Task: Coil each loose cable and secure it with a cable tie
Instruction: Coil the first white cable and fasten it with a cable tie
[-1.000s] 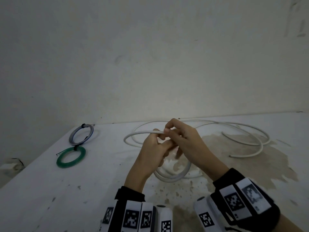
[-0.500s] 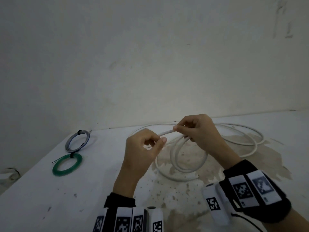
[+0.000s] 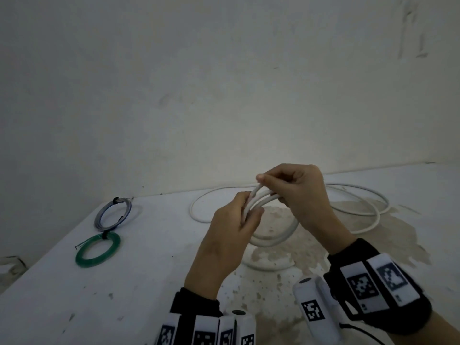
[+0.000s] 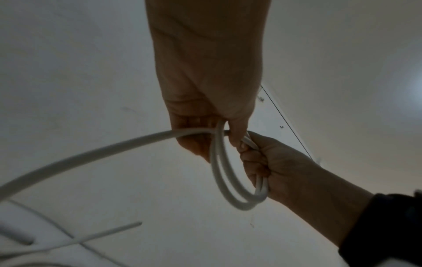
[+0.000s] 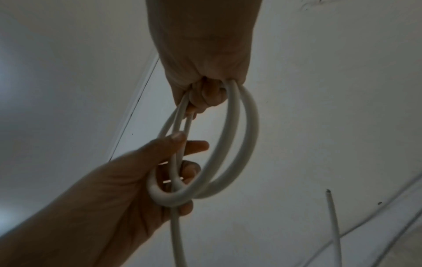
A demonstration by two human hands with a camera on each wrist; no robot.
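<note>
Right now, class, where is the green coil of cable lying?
In the head view the green coil lies flat at the table's left side, just in front of the grey coil and well left of both hands.

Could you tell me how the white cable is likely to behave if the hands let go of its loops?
The white cable looks springy: its loose length lies on the table in wide arcs, not limp. The loops that the left hand and right hand grip would probably spring open without a tie.
</note>
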